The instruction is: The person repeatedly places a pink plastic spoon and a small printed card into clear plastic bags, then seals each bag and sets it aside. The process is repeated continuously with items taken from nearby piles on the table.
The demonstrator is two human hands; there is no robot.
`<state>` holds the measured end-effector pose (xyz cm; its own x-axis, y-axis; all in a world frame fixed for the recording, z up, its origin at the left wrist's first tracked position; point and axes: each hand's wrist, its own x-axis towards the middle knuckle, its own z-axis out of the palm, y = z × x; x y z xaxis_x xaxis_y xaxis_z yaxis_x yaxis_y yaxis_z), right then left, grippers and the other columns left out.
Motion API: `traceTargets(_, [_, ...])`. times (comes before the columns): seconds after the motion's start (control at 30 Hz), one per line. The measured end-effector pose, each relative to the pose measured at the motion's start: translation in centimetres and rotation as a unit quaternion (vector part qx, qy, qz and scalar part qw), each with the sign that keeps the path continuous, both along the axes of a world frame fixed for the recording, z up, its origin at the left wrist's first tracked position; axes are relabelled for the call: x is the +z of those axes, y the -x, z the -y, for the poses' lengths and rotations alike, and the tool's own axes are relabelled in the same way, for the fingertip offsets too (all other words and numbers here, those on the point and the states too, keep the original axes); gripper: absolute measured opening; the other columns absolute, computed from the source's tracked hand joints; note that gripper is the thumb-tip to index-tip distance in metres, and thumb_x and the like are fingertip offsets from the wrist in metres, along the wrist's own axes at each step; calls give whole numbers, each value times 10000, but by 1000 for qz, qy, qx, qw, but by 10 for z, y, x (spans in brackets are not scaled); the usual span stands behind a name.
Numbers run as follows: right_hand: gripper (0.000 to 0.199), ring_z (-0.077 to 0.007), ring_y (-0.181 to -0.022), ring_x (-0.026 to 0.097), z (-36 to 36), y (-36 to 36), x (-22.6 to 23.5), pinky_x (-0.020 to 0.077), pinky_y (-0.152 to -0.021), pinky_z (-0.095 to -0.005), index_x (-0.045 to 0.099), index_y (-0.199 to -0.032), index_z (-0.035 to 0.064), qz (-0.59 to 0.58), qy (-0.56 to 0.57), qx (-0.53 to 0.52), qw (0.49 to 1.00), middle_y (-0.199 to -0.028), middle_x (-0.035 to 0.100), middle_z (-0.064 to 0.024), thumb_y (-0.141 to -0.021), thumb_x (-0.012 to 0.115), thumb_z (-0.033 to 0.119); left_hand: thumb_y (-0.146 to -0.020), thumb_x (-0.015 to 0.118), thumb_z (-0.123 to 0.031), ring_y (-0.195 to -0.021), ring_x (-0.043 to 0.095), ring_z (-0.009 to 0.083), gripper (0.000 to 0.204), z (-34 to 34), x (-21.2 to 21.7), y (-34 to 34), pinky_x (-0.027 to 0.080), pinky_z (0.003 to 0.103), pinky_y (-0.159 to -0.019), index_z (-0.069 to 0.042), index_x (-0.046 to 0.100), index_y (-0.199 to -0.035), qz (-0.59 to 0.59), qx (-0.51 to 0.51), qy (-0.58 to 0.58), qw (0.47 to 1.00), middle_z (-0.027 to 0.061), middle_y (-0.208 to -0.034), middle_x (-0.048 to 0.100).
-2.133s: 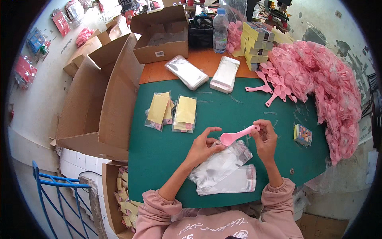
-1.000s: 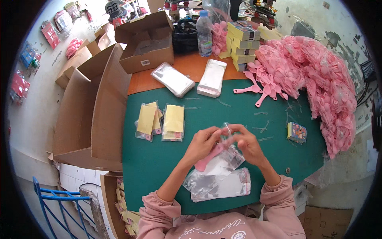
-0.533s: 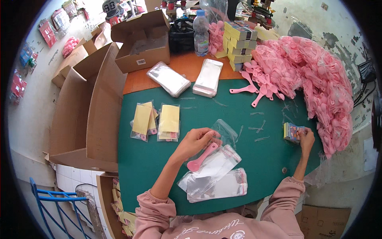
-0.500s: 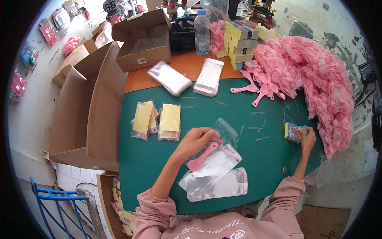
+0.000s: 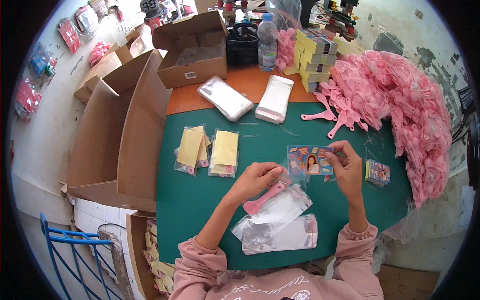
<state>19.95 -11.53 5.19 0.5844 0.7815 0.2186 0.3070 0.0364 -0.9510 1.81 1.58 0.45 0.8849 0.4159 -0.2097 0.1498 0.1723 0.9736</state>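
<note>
Currently left hand [image 5: 257, 181], grip closed, pinches clear bag [image 5: 292, 173] near pink spoon [image 5: 263, 200]; right hand [image 5: 348, 166], likewise closed, pinches printed card [image 5: 312, 161].

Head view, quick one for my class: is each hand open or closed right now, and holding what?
Left hand: closed, pinching a clear plastic bag.
Right hand: closed, holding a colourful printed card.
</note>
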Motion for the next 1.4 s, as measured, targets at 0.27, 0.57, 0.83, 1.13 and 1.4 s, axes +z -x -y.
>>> traceTargets(0.27, [44,-48,-557,526,-2,2,7,406,-400,-195,554,-838,-11,114,88,172,975,-698,600,-31,-815,574,21,-899,493,-264,-614,471,65,310,3,-9,-1,407,217,-552,9,607,-991,5,5,-84,996,14,-713,580])
traceTargets(0.57, [21,-41,-593,546,5,0,12,413,-421,-173,560,-838,4,66,30,62,995,-704,592,-23,-824,567,19,-930,451,-255,-690,482,51,304,4,-3,0,429,202,-626,1,605,-981,-5,-4,-55,998,4,-842,601])
traceTargets(0.83, [45,-62,-618,565,4,-2,1,463,-478,-195,563,-838,-9,126,-43,31,991,-727,581,-30,-806,588,10,-931,452,-256,-657,445,46,306,2,2,1,397,193,-582,7,597,-989,-8,-27,-66,997,-9,-785,566])
traceTargets(1.13, [110,-92,-662,585,6,2,5,488,-561,-226,556,-844,-12,133,63,143,979,-734,581,-53,-767,633,11,-926,463,-251,-585,367,32,309,4,5,-1,328,185,-507,20,581,-1016,-25,-56,-105,993,-45,-681,505])
traceTargets(1.4, [195,-180,-645,519,-6,22,-20,438,-645,-272,518,-812,7,194,119,266,937,-698,530,-75,-738,674,98,-897,507,-249,-604,521,78,442,12,-1,-4,420,269,-547,-35,428,-1275,-34,-85,-237,967,81,-678,608])
